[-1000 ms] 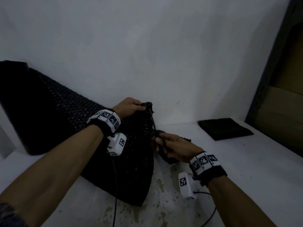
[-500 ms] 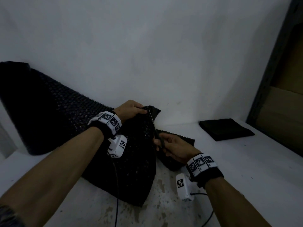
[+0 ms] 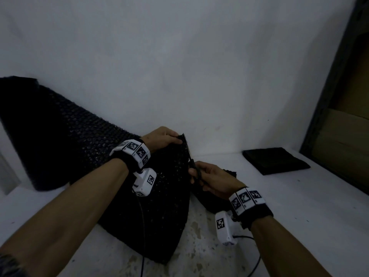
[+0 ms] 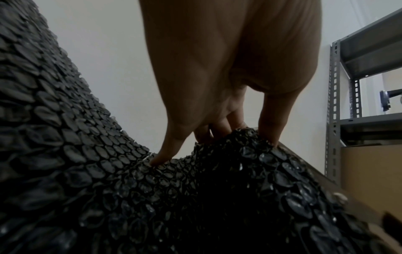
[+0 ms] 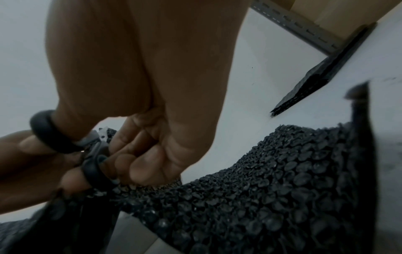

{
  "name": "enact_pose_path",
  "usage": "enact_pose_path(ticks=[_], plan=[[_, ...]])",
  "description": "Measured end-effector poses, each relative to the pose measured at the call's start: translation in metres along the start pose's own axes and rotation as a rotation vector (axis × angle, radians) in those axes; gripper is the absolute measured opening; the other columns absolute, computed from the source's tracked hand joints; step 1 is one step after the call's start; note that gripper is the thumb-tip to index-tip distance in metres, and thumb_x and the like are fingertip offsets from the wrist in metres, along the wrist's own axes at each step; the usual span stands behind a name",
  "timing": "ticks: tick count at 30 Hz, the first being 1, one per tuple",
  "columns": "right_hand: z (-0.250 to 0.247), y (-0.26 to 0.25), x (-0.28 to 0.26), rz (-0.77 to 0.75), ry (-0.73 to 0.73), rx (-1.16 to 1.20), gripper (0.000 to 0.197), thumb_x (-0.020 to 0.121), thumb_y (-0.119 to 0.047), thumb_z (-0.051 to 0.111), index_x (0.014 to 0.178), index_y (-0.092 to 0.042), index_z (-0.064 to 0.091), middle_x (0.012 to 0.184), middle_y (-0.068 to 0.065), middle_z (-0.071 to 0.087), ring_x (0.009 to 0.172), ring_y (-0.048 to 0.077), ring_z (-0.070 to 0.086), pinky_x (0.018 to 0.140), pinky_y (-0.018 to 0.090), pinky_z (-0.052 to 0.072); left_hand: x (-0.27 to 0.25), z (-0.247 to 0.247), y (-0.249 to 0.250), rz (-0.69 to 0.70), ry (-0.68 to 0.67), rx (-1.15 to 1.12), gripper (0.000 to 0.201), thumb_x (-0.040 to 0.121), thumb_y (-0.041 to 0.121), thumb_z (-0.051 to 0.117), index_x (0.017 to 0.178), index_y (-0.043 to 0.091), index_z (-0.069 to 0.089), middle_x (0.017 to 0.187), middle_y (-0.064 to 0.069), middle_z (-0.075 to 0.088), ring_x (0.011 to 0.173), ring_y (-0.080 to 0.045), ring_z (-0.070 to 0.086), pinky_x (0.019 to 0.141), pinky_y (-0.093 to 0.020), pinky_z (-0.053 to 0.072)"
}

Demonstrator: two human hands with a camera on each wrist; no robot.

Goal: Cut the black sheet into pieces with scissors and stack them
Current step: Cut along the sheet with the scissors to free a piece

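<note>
- Two hands work one black bubble sheet [image 3: 163, 196].
- Left hand [image 3: 162, 137] pinches its raised top edge.
- Right hand [image 3: 214, 179], just below, grips scissors [image 3: 192, 163] cutting beside that pinch.

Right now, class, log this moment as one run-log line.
left hand: pinches black sheet top edge | right hand: grips scissors, cutting | stack: at right

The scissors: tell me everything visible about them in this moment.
The scissors have dark rounded handle loops with grey inner parts and slim metal blades. The right hand holds them, thumb through one loop and fingers through the other. The blades point up and away along the raised edge of the black sheet, which the left hand pinches near its top. How far the blades are parted is unclear.
</note>
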State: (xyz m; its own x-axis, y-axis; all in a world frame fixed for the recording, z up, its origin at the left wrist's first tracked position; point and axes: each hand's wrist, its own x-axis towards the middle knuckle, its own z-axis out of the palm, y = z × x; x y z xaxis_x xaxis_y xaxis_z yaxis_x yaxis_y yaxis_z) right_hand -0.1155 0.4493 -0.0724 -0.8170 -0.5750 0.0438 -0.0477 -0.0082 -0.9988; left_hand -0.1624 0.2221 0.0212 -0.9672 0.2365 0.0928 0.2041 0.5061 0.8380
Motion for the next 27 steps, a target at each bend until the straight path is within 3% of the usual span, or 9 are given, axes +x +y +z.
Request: enact_pose_path(ticks=[3, 5, 8, 12, 15, 20, 23, 27], plan=[[0.002, 0.003, 0.002, 0.002, 0.009, 0.012, 0.025, 0.095, -0.030, 0.065, 0.111, -0.011, 0.066, 0.080, 0.005, 0.060, 0.061, 0.009, 0.047, 0.054, 0.023, 0.027, 0.000, 0.000, -0.001, -0.008, 0.006, -0.015, 0.016, 0.091, 0.007, 0.067, 0.098, -0.006, 0.073, 0.093, -0.022, 0.071, 0.077, -0.027, 0.066, 0.069, -0.027, 0.053], [0.003, 0.003, 0.002, 0.013, 0.011, -0.002, 0.039, 0.093, -0.034, 0.067, 0.119, -0.004, 0.064, 0.079, 0.004, 0.061, 0.061, 0.009, 0.046, 0.054, 0.023, 0.027, 0.000, -0.001, -0.005, -0.015, 0.003, -0.036, 0.015, 0.091, 0.006, 0.066, 0.100, -0.003, 0.074, 0.096, -0.020, 0.074, 0.083, -0.030, 0.070, 0.077, -0.033, 0.057], [0.001, 0.003, 0.003, 0.022, -0.007, 0.002, 0.043, 0.091, -0.036, 0.068, 0.120, -0.005, 0.064, 0.080, 0.004, 0.061, 0.063, 0.010, 0.046, 0.056, 0.026, 0.025, 0.001, -0.002, -0.011, -0.018, 0.002, -0.060, 0.017, 0.091, 0.004, 0.064, 0.103, 0.000, 0.075, 0.101, -0.020, 0.074, 0.091, -0.033, 0.071, 0.086, -0.036, 0.057], [0.001, 0.000, 0.003, 0.027, -0.020, 0.037, 0.041, 0.086, -0.040, 0.071, 0.116, -0.013, 0.068, 0.081, 0.004, 0.062, 0.064, 0.010, 0.047, 0.057, 0.028, 0.024, 0.002, 0.001, -0.012, -0.019, 0.034, -0.084, 0.018, 0.092, 0.000, 0.061, 0.102, -0.003, 0.075, 0.094, -0.021, 0.073, 0.073, -0.022, 0.068, 0.066, -0.024, 0.054], [0.002, -0.003, 0.004, 0.016, -0.021, 0.048, 0.035, 0.086, -0.039, 0.070, 0.111, -0.016, 0.069, 0.081, 0.004, 0.061, 0.065, 0.011, 0.044, 0.057, 0.029, 0.023, 0.002, 0.005, -0.012, -0.029, 0.032, -0.103, 0.017, 0.091, 0.002, 0.062, 0.099, -0.004, 0.075, 0.083, -0.016, 0.072, 0.063, -0.017, 0.065, 0.060, -0.022, 0.052], [0.003, -0.005, 0.006, 0.002, -0.015, 0.045, 0.028, 0.089, -0.036, 0.068, 0.106, -0.015, 0.067, 0.079, 0.004, 0.060, 0.062, 0.010, 0.043, 0.054, 0.025, 0.024, 0.004, 0.010, -0.012, -0.038, 0.039, -0.121, 0.015, 0.090, 0.004, 0.063, 0.092, -0.002, 0.077, 0.074, -0.012, 0.069, 0.058, -0.016, 0.062, 0.057, -0.021, 0.049], [0.004, -0.002, 0.007, 0.003, -0.005, 0.044, 0.031, 0.087, -0.036, 0.069, 0.107, -0.013, 0.067, 0.077, 0.004, 0.059, 0.062, 0.011, 0.042, 0.055, 0.027, 0.023, 0.004, 0.008, -0.018, -0.044, 0.037, -0.128, 0.017, 0.087, 0.011, 0.065, 0.091, -0.001, 0.077, 0.082, -0.022, 0.070, 0.069, -0.024, 0.061, 0.068, -0.029, 0.049], [0.003, 0.001, 0.009, 0.017, 0.006, 0.038, 0.033, 0.091, -0.034, 0.068, 0.112, -0.008, 0.066, 0.076, 0.002, 0.059, 0.062, 0.012, 0.042, 0.056, 0.028, 0.023, 0.003, 0.008, -0.023, -0.060, 0.030, -0.127, 0.022, 0.091, 0.012, 0.063, 0.093, -0.005, 0.075, 0.087, -0.031, 0.068, 0.063, -0.024, 0.059, 0.060, -0.026, 0.047]])
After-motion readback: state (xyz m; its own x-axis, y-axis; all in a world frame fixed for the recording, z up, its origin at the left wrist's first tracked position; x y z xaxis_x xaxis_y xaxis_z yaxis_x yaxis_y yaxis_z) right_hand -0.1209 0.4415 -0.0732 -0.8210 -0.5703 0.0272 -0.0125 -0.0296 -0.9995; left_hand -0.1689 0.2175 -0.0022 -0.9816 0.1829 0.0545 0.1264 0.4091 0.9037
